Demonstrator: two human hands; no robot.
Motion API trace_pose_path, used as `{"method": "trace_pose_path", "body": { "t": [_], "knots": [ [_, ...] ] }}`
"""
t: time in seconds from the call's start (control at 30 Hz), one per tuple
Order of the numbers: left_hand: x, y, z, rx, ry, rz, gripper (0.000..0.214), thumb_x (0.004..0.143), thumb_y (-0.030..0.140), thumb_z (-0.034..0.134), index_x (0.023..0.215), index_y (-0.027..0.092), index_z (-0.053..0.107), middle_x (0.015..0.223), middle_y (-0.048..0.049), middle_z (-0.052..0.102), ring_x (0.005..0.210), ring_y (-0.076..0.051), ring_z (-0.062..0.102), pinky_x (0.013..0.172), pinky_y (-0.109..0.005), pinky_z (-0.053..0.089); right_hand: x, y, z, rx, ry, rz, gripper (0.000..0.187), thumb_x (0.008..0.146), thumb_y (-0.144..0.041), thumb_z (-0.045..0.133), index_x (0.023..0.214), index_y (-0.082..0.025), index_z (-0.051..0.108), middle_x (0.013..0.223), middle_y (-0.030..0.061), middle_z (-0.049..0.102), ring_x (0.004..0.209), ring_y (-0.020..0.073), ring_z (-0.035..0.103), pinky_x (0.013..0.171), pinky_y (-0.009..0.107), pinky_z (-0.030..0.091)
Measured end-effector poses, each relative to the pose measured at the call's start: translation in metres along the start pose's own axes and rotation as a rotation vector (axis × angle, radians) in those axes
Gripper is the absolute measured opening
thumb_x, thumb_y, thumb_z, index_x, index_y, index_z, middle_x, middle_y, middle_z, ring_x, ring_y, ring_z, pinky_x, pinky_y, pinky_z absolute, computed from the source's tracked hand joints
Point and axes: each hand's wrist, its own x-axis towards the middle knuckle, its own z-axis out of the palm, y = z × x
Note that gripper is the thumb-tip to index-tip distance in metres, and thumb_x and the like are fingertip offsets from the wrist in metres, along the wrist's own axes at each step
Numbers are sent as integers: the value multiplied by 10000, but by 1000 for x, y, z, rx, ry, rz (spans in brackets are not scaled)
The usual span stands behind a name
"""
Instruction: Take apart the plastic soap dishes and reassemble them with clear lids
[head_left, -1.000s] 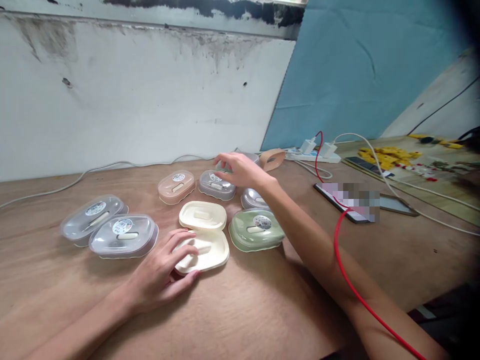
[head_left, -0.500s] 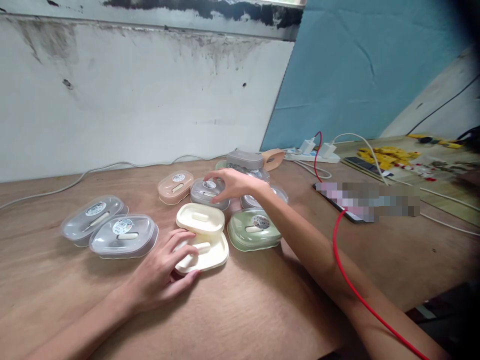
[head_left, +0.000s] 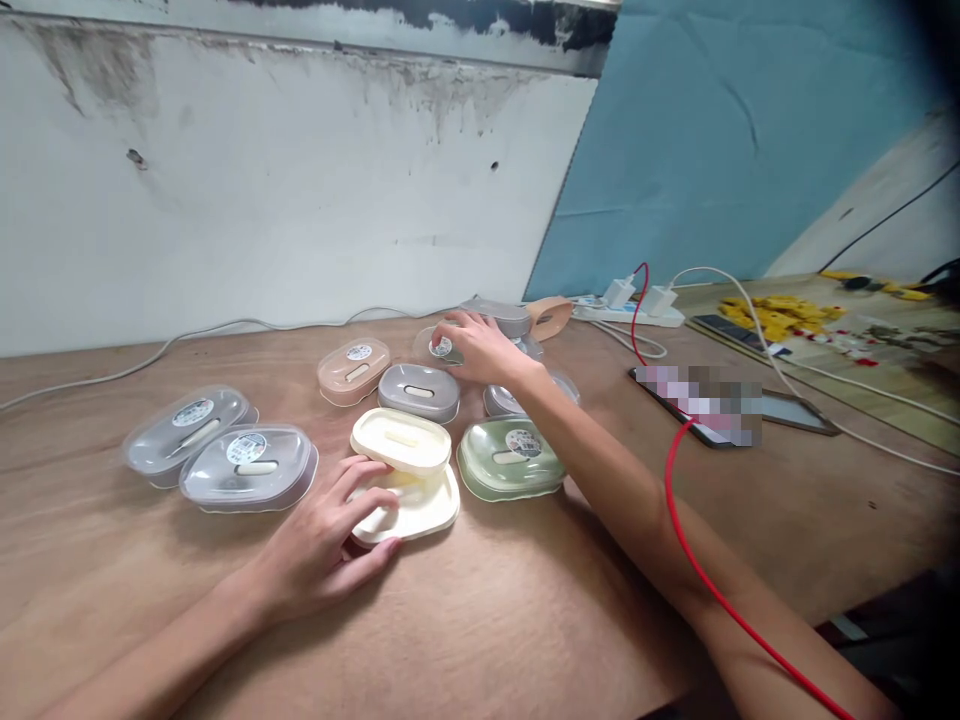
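My left hand curls over the left side of a cream lidded-box part lying flat on the table, thumb along its front edge. A second cream part with a raised middle bar overlaps its back. Farther back, my right hand holds a clear lid with a round sticker, fingers hooked over it. Just in front of that lid sits a grey soap box without a sticker on top. To the right of the cream parts stands a green soap box under a clear lid.
Two grey boxes with clear lids stand at left, a peach box behind. More grey boxes sit beyond my right hand. A phone, red cable and power strip lie at right.
My right hand has moved back and slightly right from the grey soap box, carrying its stickered clear lid. My left hand stays on the cream part.
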Motion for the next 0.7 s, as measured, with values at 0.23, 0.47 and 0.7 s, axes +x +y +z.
{"method": "trace_pose_path", "body": {
  "t": [0.23, 0.47, 0.7],
  "knots": [
    [0, 1, -2, -3, -2, -11, 209, 974, 280, 608, 1174, 230, 577, 1399, -138, 511, 1329, -314, 475, 1037, -507, 515, -4, -23, 1, 143, -236, -123, 490, 793, -604, 764, 1106, -231, 711, 1061, 65, 716, 912, 222, 642, 778, 312, 464],
    [0, 1, -2, -4, 4, -4, 206, 968, 277, 617, 1165, 227, 586, 1398, -146, 522, 1326, -322, 486, 1028, -509, 526, -3, -23, 6, 182, -322, -43, 456, 701, -516, 840, 1054, -237, 767, 890, 49, 740, 782, 222, 643, 670, 314, 455],
    [1, 3, -3, -18, 18, -5, 213, 954, 269, 626, 1162, 231, 607, 1388, -141, 550, 1315, -318, 510, 1021, -495, 541, 0, -15, -15, 268, -248, -17, 459, 982, -535, 482, 811, -208, 755, 838, 48, 703, 747, 184, 607, 654, 302, 427]
  ]
}}
